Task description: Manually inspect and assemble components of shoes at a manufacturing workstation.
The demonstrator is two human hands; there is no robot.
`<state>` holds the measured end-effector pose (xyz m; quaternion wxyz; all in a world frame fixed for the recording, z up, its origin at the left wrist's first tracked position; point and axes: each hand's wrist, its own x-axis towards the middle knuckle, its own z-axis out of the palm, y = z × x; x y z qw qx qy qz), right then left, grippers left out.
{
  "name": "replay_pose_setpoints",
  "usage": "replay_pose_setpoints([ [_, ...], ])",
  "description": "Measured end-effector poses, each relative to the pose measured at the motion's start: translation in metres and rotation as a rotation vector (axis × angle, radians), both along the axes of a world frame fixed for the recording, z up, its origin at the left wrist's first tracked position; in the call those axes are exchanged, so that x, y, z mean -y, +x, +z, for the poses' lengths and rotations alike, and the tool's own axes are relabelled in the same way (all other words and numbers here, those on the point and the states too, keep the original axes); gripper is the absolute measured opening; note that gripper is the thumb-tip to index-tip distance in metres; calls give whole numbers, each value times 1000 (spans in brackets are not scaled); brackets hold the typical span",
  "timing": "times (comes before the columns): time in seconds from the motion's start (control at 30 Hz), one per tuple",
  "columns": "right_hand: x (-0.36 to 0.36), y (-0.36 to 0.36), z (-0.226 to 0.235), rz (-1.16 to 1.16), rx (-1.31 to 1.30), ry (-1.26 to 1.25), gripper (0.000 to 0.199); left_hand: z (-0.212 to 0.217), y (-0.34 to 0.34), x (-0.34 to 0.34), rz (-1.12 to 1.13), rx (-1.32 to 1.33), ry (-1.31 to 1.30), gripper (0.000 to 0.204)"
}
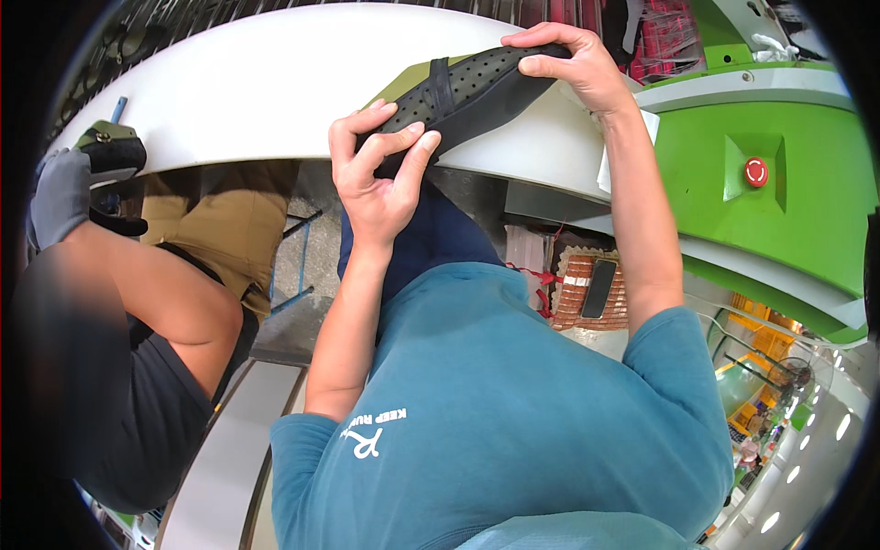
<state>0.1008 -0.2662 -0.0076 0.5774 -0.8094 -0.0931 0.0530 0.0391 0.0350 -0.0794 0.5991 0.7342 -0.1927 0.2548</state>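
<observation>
At the far left we note a co-worker's gray-gloved hand (60,197) at an olive-and-black piece (115,156), with a blue rod (119,110) standing just beyond it. From there the white table (247,92) curves across the upper part of the view. Near its middle we find the person's left hand (380,179), bare, with thumb and fingers clamped on the near left end of a black shoe (490,103). The shoe is held aslant over the table's front edge, its right end farther from the person; we cannot tell whether it touches the surface. We record rows of small holes, a dark strap (442,87) across it and an olive panel (401,87) along its far side. The bare right hand (573,69) pinches the shoe's right end between thumb and fingers, well apart from the left. Below the right forearm we see a dark phone (599,289) lying on a brown woven piece (575,291). Rightmost, a green machine housing (678,151) carries a round red button (755,172).
</observation>
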Motion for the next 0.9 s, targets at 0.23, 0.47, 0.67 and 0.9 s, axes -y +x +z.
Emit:
replay_pose_setpoints([
  [0.23,15,19,-17,86,-1,95,24,0,0,-2,-15,-3,61,20],
  [0.47,9,53,-43,-429,1,742,60,33,4,-10,-64,-96,245,23],
  [0.67,15,51,-59,-347,78,583,63,113,48,10,-242,-104,739,36],
  [0.9,18,49,-54,-421,150,611,68,112,117,112,-499,-313,1103,54],
])
